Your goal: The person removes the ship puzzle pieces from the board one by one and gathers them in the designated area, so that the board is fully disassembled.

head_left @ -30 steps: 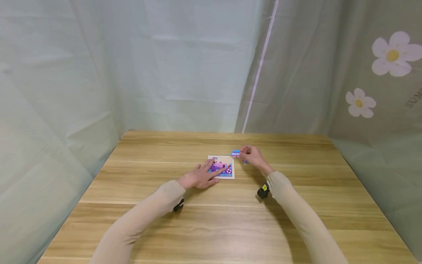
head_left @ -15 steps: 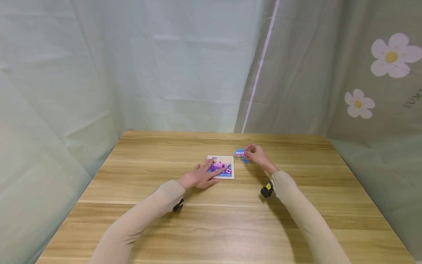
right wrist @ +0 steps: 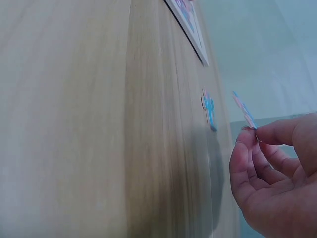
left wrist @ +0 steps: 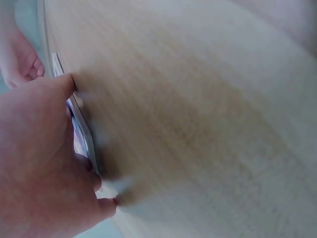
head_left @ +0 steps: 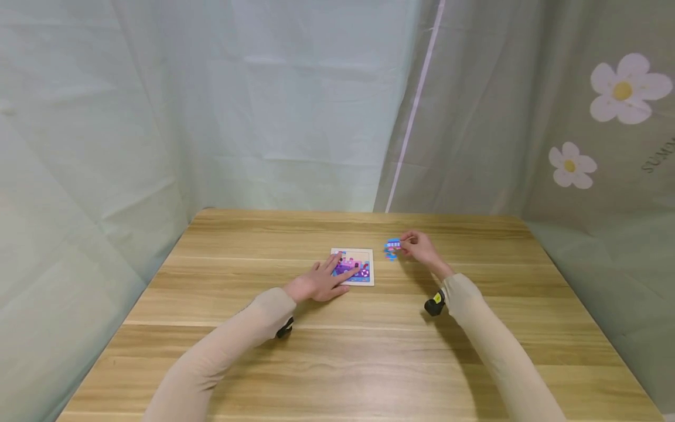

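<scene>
Blue-and-pink, the puzzle piece [head_left: 394,244] is pinched by the right hand [head_left: 423,249] right of the tray [head_left: 371,268], where the left hand [head_left: 320,282] rests, fingers spread; fitting seems underway, probably calling next for alignment over the tray's bare upper part.

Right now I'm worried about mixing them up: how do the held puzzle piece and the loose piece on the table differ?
The held piece is up off the table; the loose piece lies flat on it. The held piece shows a row of pale windows; the loose piece shows no such row. Both show blue and pink.
</scene>
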